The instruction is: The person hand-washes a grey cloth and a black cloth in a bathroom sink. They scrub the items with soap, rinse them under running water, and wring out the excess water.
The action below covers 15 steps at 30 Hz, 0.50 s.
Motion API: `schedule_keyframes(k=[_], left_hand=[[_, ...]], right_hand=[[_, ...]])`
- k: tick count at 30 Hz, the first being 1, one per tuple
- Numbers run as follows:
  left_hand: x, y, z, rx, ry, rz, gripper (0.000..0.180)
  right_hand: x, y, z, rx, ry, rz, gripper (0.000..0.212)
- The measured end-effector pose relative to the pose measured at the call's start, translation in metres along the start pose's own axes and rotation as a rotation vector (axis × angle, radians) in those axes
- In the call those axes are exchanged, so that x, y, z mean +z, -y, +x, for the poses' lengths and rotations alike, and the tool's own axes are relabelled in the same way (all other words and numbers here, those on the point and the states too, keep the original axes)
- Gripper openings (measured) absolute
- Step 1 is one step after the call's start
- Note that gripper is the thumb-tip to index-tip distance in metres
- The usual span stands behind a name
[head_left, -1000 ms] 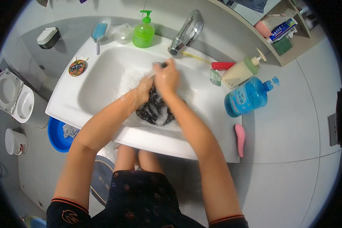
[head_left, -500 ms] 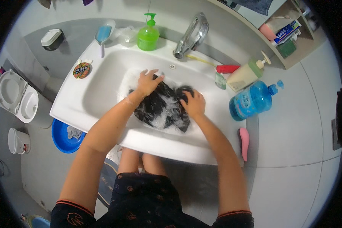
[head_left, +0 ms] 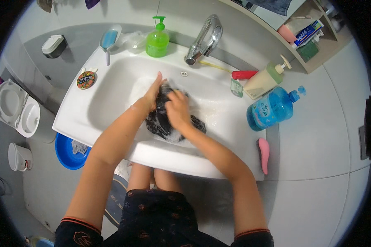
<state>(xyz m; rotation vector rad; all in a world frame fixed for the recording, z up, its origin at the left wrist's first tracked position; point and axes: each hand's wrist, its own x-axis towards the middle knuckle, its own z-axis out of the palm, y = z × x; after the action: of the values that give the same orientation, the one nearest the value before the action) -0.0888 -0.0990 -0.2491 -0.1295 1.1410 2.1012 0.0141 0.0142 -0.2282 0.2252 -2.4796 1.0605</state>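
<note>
I have my left forearm [head_left: 123, 131] slanting from near left to far right, its left elbow [head_left: 99, 158] only slightly bent. The left hand [head_left: 153, 91] is turned on edge, its straight fingers [head_left: 158, 78] pointing far. My right forearm [head_left: 212, 148] runs from near right to far left, the right elbow [head_left: 244, 173] bent more sharply. From my end the right hand [head_left: 178, 109] looks blurred, fingers bent, just right of the left one.

A head-worn fisheye looks down over the sink [head_left: 171, 159].

Basin [head_left: 103, 96] free at left, faucet [head_left: 205, 39] overhanging rear
</note>
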Motion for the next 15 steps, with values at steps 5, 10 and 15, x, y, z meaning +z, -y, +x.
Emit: schedule_keyframes(k=[5, 10, 15], left_hand=[[0.018, 0.004, -0.035, 0.023, 0.432, -0.221, 0.063], [0.012, 0.013, -0.023, 0.108, 0.426, -0.256, 0.052], [0.013, 0.013, -0.023, 0.091, 0.359, -0.254, 0.041]], right_hand=[[0.013, 0.079, -0.011, -0.199, -0.137, -0.207, 0.019], [0.000, 0.073, 0.011, -0.245, -0.211, -0.301, 0.018], [-0.001, 0.066, 0.042, -0.058, -0.206, -0.258, 0.017]])
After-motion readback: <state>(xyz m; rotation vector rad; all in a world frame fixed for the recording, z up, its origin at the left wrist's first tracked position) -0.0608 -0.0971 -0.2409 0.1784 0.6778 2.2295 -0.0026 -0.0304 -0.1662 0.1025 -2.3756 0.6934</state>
